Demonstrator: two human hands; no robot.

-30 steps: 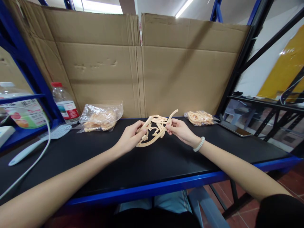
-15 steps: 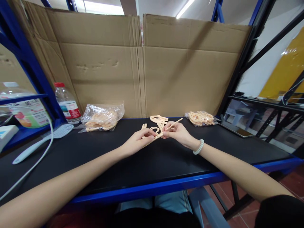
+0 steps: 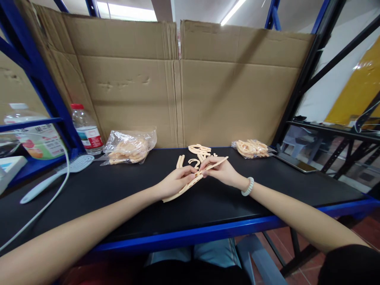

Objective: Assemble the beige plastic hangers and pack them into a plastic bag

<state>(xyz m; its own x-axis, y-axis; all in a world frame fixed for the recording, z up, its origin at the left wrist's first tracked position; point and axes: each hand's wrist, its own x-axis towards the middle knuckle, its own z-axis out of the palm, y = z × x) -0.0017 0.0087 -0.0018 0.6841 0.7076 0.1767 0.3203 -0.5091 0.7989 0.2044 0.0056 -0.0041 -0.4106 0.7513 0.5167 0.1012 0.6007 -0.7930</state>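
Observation:
Over the black table, my left hand (image 3: 177,181) is closed on a long, pale wooden strip (image 3: 187,187) with small slots, which slants down to the left below the fingers. My right hand (image 3: 219,171) pinches the strip's upper part near the left fingertips; a pale end sticks out to the upper right, and whether it is the same piece I cannot tell. Just beyond the hands lie two short straight pieces (image 3: 180,161), a hook-shaped piece (image 3: 194,162) and a stack of curved pieces (image 3: 199,149). My right hand partly hides some small pieces.
A plastic bag of wooden pieces (image 3: 130,148) lies at the left, another bag (image 3: 252,149) at the right. Further left are a red-capped bottle (image 3: 87,132), a hairbrush (image 3: 59,174) and a white cable (image 3: 56,194). A flat dark device (image 3: 293,161) lies right. Cardboard (image 3: 133,87) stands behind.
The slotted strip now shows at full length, slanting below my left hand. Both hands have shifted slightly, and the two straight pieces and the hook-shaped piece are less covered.

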